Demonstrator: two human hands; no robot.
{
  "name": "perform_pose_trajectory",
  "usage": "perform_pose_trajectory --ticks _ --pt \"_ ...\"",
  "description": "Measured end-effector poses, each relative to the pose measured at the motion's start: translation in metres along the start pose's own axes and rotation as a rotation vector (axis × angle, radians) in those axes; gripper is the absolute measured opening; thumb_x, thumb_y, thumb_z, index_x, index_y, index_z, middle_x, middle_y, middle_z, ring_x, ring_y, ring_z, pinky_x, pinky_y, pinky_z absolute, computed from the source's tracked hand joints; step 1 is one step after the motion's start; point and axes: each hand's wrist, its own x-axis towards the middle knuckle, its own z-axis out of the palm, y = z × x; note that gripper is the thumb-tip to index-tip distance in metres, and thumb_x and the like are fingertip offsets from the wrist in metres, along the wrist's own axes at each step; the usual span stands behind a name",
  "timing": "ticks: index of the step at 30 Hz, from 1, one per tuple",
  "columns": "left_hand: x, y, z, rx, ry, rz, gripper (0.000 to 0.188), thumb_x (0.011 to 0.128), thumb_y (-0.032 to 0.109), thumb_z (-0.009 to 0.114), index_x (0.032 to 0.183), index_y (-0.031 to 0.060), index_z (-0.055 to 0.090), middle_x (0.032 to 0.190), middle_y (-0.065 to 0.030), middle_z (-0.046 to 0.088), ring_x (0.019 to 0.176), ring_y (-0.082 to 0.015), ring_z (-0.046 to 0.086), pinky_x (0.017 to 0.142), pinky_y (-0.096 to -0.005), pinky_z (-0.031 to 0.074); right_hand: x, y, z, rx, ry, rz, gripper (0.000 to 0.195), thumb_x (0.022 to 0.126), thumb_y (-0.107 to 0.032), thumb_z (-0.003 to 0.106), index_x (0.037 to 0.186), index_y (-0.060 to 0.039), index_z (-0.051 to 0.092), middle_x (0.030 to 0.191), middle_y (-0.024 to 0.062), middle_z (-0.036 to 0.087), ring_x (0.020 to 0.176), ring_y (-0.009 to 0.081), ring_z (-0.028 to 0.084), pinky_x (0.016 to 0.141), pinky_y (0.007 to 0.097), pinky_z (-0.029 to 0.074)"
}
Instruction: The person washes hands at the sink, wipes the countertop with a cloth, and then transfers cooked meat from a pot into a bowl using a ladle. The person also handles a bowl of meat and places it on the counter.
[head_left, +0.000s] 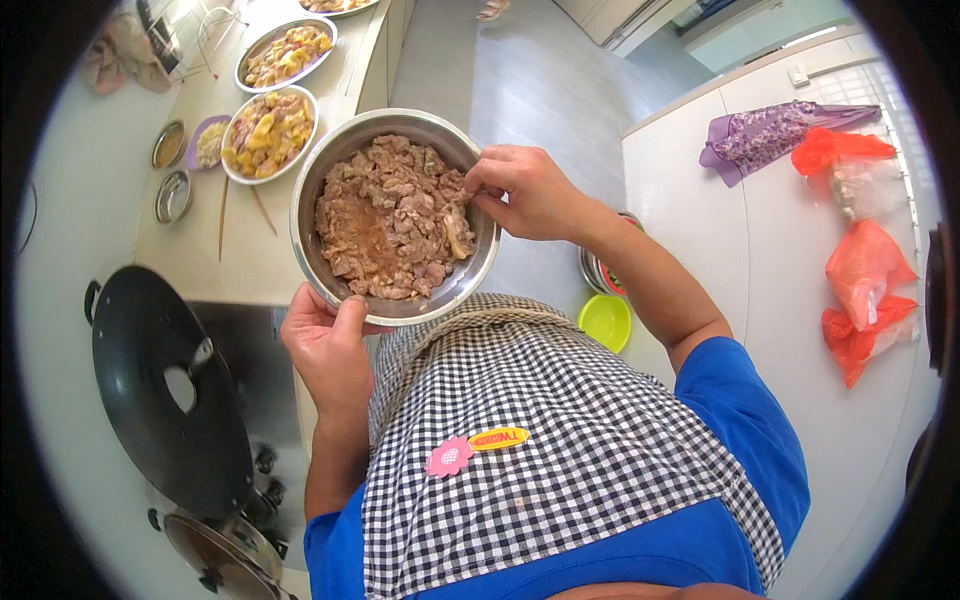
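A stainless steel bowl (304, 255) of chopped, brownish raw-looking meat (405, 217) is in front of my apron, with some reddish liquid pooled among the pieces. My left hand (330, 337) grips its near left rim, thumb on top and fingers beneath. At the opposite side, my right hand (525, 191) reaches over the right rim with thumb and forefinger drawn together. Its fingertips meet at the edge of the meat; whether they pinch a piece or the bowl itself is unclear. A paler strip of meat (456, 234) lies just below those fingertips.
A black wok (150, 375) stands tilted by the stove at left, above a lidded pot (217, 555). Plates of yellowish meat (270, 135), small bowls (174, 196) and chopsticks (223, 217) occupy the counter. On the floor at right sits a green basin (606, 322). Red plastic bags (870, 270) hang on the right.
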Motion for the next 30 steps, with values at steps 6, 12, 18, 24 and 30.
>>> perform_pose_trajectory --ticks 6,12,18,24,30 --pt "-0.006 -0.005 -0.014 0.017 0.051 -0.002 0.016 0.084 -0.009 0.051 0.096 -0.0037 0.059 0.087 -0.0103 0.067 0.069 -0.0183 0.068 0.056 -0.032 0.061 0.016 -0.012 0.019 -0.014 0.095 0.146 0.016 0.076 -0.011 0.07 0.089 -0.0035 0.064 0.076 0.01 0.062 0.066 0.0273 0.062 0.061 0.0376 0.051" --pt "0.002 0.001 -0.004 -0.016 0.139 0.016 0.017 0.084 -0.009 0.05 0.097 -0.0039 0.06 0.091 -0.0111 0.066 0.072 -0.0184 0.068 0.058 -0.0323 0.062 0.03 -0.037 0.011 0.049 -0.122 0.163 0.027 0.075 -0.018 0.073 0.091 0.0 0.061 0.079 0.0158 0.064 0.074 0.032 0.065 0.067 0.0412 0.052" --pt "-0.006 -0.002 -0.001 -0.041 0.351 0.073 0.011 0.082 -0.008 0.052 0.091 -0.0059 0.058 0.084 -0.0103 0.065 0.068 -0.0142 0.066 0.059 -0.0291 0.062 0.05 -0.038 0.053 -0.109 -0.206 0.022 0.041 0.072 -0.019 0.077 0.101 0.0 0.054 0.082 0.0165 0.063 0.075 0.0356 0.063 0.067 0.0445 0.051" --pt "0.013 -0.012 -0.014 -0.024 0.452 0.019 0.007 0.083 -0.007 0.054 0.088 -0.0053 0.057 0.084 -0.0106 0.064 0.067 -0.015 0.066 0.057 -0.0302 0.062 0.082 -0.02 0.08 -0.173 -0.255 0.049 0.034 0.074 -0.013 0.073 0.1 0.0016 0.056 0.082 0.0174 0.065 0.074 0.0309 0.065 0.067 0.0405 0.053" --pt "0.016 -0.024 -0.012 -0.102 0.537 -0.061 0.011 0.082 -0.007 0.05 0.091 -0.0039 0.056 0.087 -0.0124 0.066 0.067 -0.0196 0.069 0.055 -0.0331 0.063 0.116 0.017 0.057 0.646 -0.415 0.365 0.024 0.073 -0.004 0.068 0.094 0.0077 0.063 0.076 0.0139 0.069 0.069 0.0187 0.067 0.066 0.0299 0.054"
